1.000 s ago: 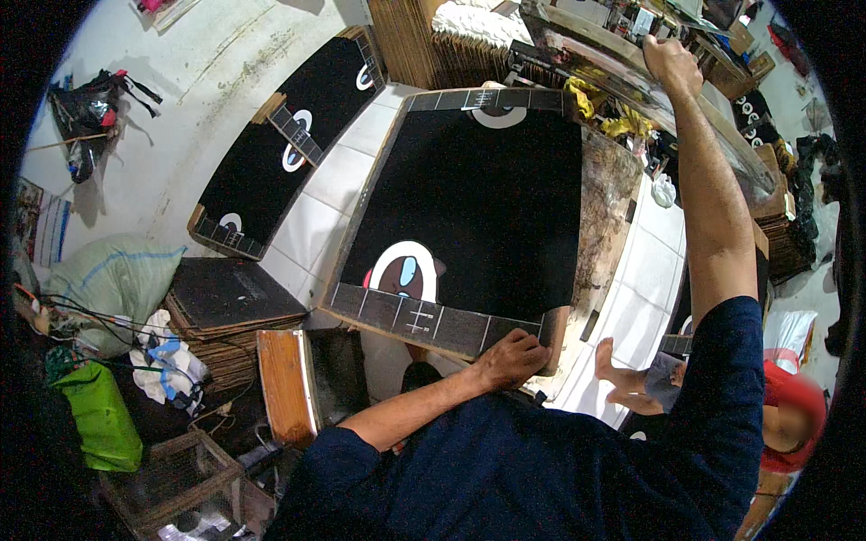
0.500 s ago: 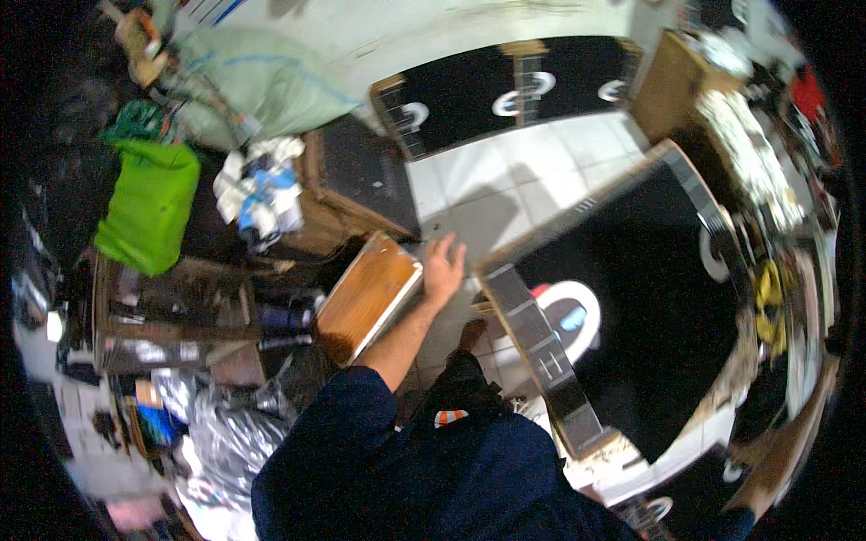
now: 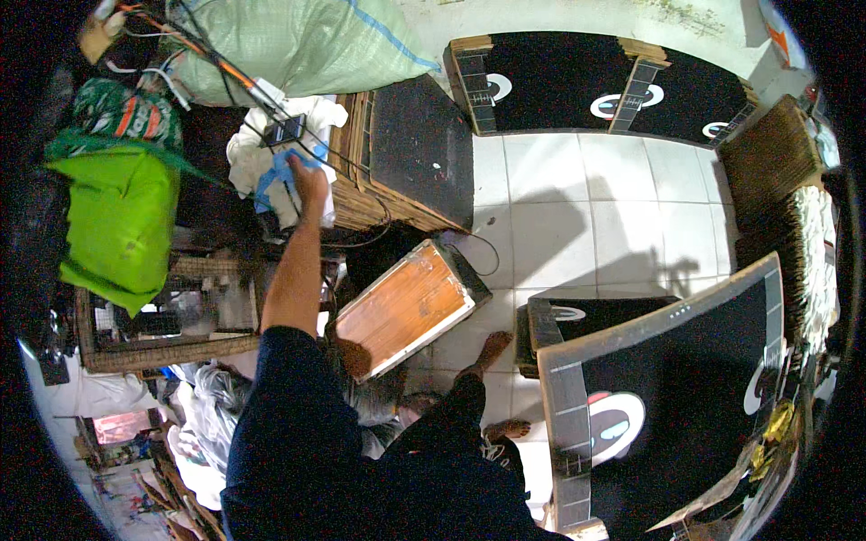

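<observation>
My left hand (image 3: 309, 187) is stretched out to a heap of white cloth (image 3: 248, 144) at the upper left. Its fingers are closed on a bunched light-blue cloth (image 3: 278, 183) lying on that heap. Just beyond the fingertips sits a small dark rectangular device (image 3: 285, 131), with dark cables running past it. My right hand is out of sight. On the right, a large black panel (image 3: 686, 388) with a wooden edge and white ring graphics stands tilted.
Black panels (image 3: 559, 86) lean against the far wall. A stack of dark boards (image 3: 419, 153) stands beside the cloth heap. An orange-brown wooden box (image 3: 410, 311) rests near my legs. Bright green bag (image 3: 117, 221) and pale woven sack (image 3: 298, 45) lie left. White tiles (image 3: 550, 234) cover the floor.
My left hand has moved from above the wooden box to the upper left and taken hold of the blue cloth. My right arm has left the view. The large panel now appears lower and tilted.
</observation>
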`<state>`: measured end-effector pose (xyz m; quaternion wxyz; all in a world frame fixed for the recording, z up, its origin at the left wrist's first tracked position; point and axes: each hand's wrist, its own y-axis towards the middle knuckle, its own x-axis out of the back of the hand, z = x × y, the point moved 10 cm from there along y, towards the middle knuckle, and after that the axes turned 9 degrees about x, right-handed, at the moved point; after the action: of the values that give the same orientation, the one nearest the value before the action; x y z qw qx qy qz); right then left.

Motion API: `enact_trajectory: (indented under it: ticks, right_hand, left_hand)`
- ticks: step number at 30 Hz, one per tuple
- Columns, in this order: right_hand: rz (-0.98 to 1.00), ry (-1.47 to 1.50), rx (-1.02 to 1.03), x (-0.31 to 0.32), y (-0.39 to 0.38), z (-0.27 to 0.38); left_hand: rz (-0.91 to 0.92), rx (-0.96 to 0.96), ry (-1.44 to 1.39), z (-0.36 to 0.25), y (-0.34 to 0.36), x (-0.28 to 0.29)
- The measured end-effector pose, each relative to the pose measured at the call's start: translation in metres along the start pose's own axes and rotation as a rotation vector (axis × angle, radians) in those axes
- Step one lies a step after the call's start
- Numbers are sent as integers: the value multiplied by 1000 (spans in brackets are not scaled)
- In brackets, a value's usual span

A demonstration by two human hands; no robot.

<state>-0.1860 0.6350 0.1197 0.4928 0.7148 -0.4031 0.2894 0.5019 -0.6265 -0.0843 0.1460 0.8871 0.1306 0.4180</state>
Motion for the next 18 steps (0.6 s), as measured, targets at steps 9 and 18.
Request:
enact_trajectory:
  ticks: [9, 18]
  right_hand:
    - [349, 354, 87, -36, -160, 230]
    - [425, 351, 94, -67, -165, 257]
  left_hand:
    - [-106, -118, 506, 96, 154, 22]
    - [73, 57, 293, 88, 156, 10]
